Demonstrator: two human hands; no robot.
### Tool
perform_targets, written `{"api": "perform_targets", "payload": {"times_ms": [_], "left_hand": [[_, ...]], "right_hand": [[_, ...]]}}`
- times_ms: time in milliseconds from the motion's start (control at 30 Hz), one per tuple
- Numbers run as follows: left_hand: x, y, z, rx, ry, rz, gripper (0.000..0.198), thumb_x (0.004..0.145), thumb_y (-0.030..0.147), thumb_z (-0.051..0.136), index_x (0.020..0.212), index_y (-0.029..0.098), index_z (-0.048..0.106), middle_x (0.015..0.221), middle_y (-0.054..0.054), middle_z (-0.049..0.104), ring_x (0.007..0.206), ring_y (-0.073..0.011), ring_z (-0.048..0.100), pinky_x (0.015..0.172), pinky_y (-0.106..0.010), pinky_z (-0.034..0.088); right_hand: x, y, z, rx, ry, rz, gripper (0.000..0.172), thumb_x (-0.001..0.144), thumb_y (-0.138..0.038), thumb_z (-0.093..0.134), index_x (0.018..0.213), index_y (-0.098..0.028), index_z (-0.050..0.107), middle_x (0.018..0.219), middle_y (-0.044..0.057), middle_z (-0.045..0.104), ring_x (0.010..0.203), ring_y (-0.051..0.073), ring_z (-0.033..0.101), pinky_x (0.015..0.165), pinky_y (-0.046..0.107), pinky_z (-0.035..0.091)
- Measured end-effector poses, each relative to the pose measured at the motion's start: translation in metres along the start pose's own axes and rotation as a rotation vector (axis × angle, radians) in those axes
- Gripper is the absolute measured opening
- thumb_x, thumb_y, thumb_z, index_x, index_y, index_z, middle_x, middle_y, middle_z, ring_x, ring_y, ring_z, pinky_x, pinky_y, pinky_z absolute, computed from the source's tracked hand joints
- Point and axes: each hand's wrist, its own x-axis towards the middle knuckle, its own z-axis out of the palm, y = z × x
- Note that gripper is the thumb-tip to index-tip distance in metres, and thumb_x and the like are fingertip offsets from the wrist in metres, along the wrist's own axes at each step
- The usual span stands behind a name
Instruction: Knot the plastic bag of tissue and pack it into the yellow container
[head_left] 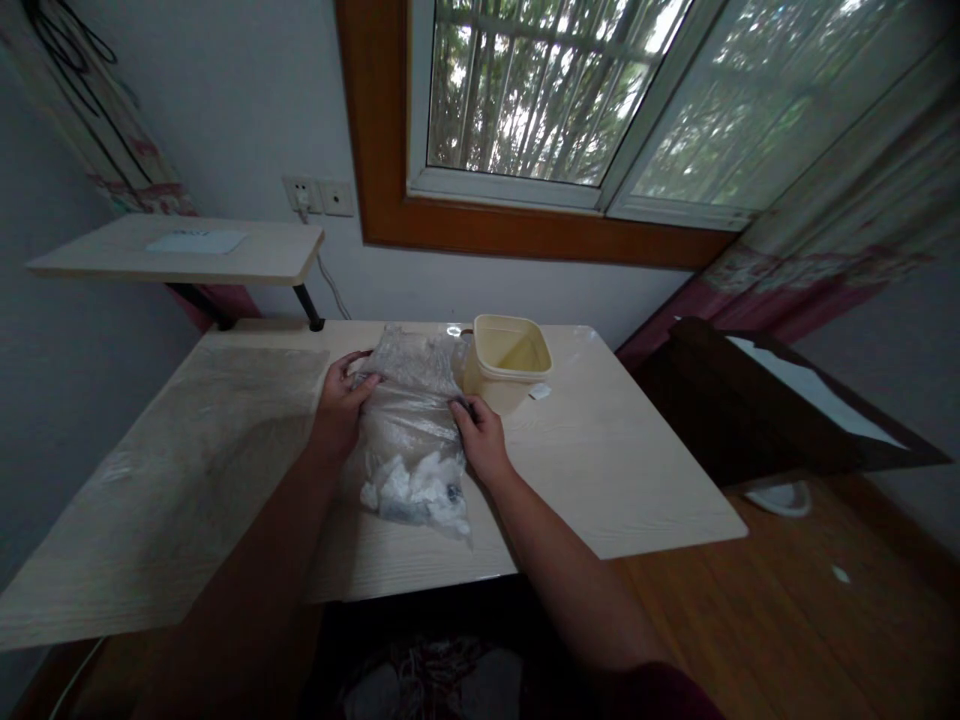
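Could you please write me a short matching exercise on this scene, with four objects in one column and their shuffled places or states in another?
Objects
1. Clear crinkled plastic bag with white crumpled contents
2. Pale yellow square plastic bin
3. Pair of white square wall plates
4. Flat pale wooden shelf

Places or states
A. To the left of the orange-brown window frame
B. Held between the left hand and the right hand
C. Raised on black supports
D. Standing open-topped, just beyond the right hand

Right pairs
1-B, 2-D, 3-A, 4-C
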Motion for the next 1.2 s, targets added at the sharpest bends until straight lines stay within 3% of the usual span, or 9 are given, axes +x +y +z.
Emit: {"api": "perform_targets", "payload": {"times_ms": [267, 600, 767, 967, 1200], "left_hand": [[0.002, 0.008, -0.007, -0.034, 0.231, 0.037, 0.067, 0.072, 0.033, 0.083, 0.132, 0.021, 0.055, 0.09, -0.003, 0.073, 0.083, -0.0185, 0.071, 0.077, -0.029, 0.054], [-0.004, 0.02, -0.002, -0.04, 0.169, 0.095, 0.062, 0.083, 0.041, 0.074, 0.137, 0.022, 0.05, 0.114, -0.012, 0.075, 0.103, -0.0229, 0.071, 0.093, -0.037, 0.054], [-0.007, 0.013, 0.003, -0.041, 0.078, -0.044, 0.074, 0.075, 0.039, 0.079, 0.14, 0.022, 0.049, 0.121, -0.013, 0.071, 0.106, -0.026, 0.07, 0.088, -0.036, 0.056], [-0.013, 0.001, 0.012, -0.02, -0.033, 0.078, 0.071, 0.077, 0.04, 0.078, 0.14, 0.024, 0.05, 0.146, -0.012, 0.054, 0.118, -0.0237, 0.065, 0.093, -0.032, 0.055], [-0.031, 0.0, 0.028, 0.229, 0.028, 0.075, 0.067, 0.081, 0.041, 0.075, 0.142, 0.024, 0.051, 0.118, -0.007, 0.068, 0.09, -0.0189, 0.068, 0.08, -0.031, 0.056]], "right_hand": [[0.0, -0.004, 0.0, -0.012, 0.059, -0.012, 0.032, 0.095, -0.049, 0.057, 0.092, -0.02, 0.07, 0.078, 0.0, 0.068, 0.075, 0.019, 0.059, 0.071, 0.028, 0.044], [-0.001, -0.009, -0.003, 0.021, 0.09, 0.019, 0.034, 0.095, -0.051, 0.055, 0.089, -0.02, 0.068, 0.076, 0.0, 0.065, 0.076, 0.018, 0.058, 0.069, 0.027, 0.045], [-0.004, -0.009, -0.001, 0.104, -0.049, 0.049, 0.035, 0.086, -0.051, 0.068, 0.105, -0.02, 0.07, 0.094, 0.003, 0.073, 0.089, 0.022, 0.064, 0.083, 0.033, 0.051], [-0.005, -0.005, 0.003, 0.241, -0.276, 0.071, 0.051, 0.075, -0.049, 0.081, 0.117, -0.021, 0.071, 0.117, 0.008, 0.075, 0.11, 0.029, 0.068, 0.102, 0.047, 0.051], [-0.015, -0.01, 0.008, 0.33, -0.378, 0.19, 0.058, 0.063, -0.048, 0.091, 0.112, -0.022, 0.075, 0.116, 0.009, 0.076, 0.113, 0.03, 0.069, 0.106, 0.049, 0.051]]}}
